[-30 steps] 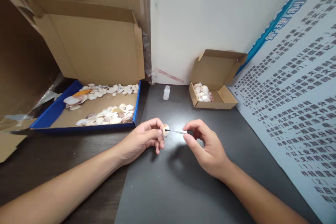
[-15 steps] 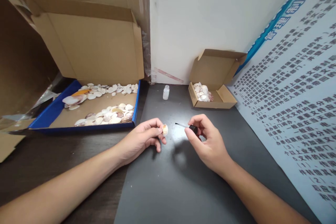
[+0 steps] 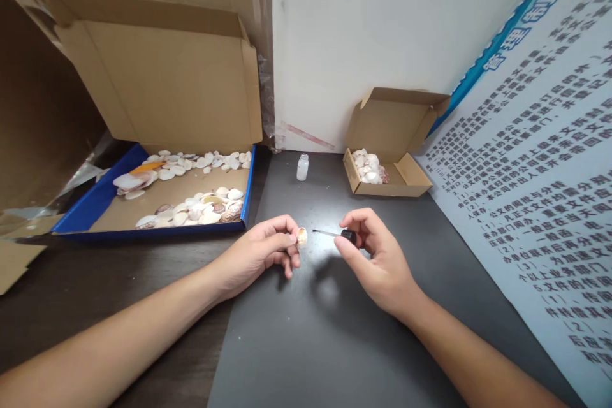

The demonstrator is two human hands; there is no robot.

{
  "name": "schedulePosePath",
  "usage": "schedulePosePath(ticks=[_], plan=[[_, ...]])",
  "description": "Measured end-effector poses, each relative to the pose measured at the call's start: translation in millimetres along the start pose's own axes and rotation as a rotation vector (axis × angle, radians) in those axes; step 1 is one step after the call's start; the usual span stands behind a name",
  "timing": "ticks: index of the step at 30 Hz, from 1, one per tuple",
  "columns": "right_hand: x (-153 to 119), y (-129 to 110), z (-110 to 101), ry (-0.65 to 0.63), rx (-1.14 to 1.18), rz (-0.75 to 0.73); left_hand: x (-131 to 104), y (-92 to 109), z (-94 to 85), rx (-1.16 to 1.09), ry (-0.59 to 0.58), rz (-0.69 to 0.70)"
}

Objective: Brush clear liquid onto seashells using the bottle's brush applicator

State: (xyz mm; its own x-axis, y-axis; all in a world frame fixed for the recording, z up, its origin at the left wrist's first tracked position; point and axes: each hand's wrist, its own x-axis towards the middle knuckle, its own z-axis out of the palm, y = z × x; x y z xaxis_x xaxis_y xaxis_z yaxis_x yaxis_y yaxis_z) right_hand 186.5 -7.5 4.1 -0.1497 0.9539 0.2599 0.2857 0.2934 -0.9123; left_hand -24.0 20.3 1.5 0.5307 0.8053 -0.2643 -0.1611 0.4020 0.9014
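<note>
Between the thumb and fingers of my left hand (image 3: 268, 247) is a small seashell (image 3: 301, 237), pale with an orange-brown patch. My right hand (image 3: 375, 255) pinches the black cap of a small brush (image 3: 349, 236). Its thin stem points left, and the dark tip is a short gap away from the shell. Farther back on the dark grey mat (image 3: 282, 344) stands a small uncapped glass bottle (image 3: 303, 167) with whitish contents.
To the left, an open blue-edged cardboard box (image 3: 157, 201) holds several shells in groups. At the back right, a smaller open cardboard box (image 3: 392, 190) contains a pile of white shells (image 3: 367, 167). A white panel (image 3: 354, 32) and a printed sign (image 3: 535, 159) stand behind and to the right.
My right hand has shifted slightly left, bringing the brush tip nearer the shell. The left hand and its shell have hardly moved.
</note>
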Motion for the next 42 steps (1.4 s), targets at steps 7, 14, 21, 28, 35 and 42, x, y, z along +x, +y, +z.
schedulePosePath(ticks=[7,14,21,28,35,42], plan=[[-0.3,1.9,1.0,-0.003,-0.076,-0.008,-0.4,0.4,0.9,-0.003,0.004,0.005],[-2.5,1.1,2.5,-0.020,-0.049,-0.027,-0.2,-0.5,0.1,0.008,-0.015,0.005],[-1.2,0.7,-0.5,-0.068,0.096,-0.014,0.3,-2.1,-1.1,0.000,-0.031,0.003],[-2.0,1.4,1.5,-0.075,0.084,-0.033,1.0,-3.9,-3.3,0.007,-0.040,-0.012],[-3.6,2.1,1.1,-0.027,0.000,-0.060,1.1,-3.3,-2.6,0.010,-0.029,-0.017],[-1.7,0.4,3.0,-0.034,-0.132,-0.061,1.2,-4.5,-4.0,0.007,-0.027,-0.008]])
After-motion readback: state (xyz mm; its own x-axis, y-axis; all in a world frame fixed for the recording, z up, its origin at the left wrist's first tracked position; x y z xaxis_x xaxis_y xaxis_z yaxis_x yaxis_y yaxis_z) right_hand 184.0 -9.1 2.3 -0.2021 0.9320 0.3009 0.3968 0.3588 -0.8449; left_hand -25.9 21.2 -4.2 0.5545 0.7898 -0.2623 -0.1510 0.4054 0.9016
